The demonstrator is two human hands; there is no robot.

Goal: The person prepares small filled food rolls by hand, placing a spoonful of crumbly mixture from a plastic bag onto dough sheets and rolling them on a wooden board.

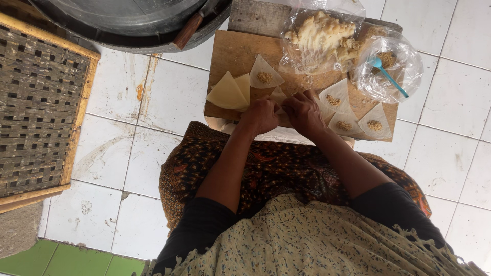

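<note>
1. Both hands are together at the near edge of the wooden board point(230, 51), about its middle. The left hand point(262, 115) and the right hand point(304, 111) are curled, knuckles up, and the fingertips meet over a pale dough piece point(279, 96).
2. Only a small part of this piece shows between the hands: it is thin, cream-coloured and a corner of it points away from the person. The fingers seem to pinch it, but how firmly each hand grips it I cannot tell, because the backs of the hands cover it.
3. Just left of the left hand, near the left edge of the board, lie folded triangles point(228, 93), smooth, yellowish and closed.
4. Behind the hands, toward the middle of the board, one open wrapper point(264, 74) lies flat with a small heap of brown crumbly filling in its centre.
5. Right of the right hand, near the right near corner, three more filled wrappers point(353, 115) lie close together, each with the same brown heap.
6. At the far right corner stands a clear plastic bag point(394, 66) with filling and a turquoise spoon point(388, 75). Beside it, another clear bag of pale dough point(319, 33).
7. The board rests over the person's lap, above a white tiled floor point(169, 97). A woven bamboo tray point(38, 107) stands well apart on the left.
</note>
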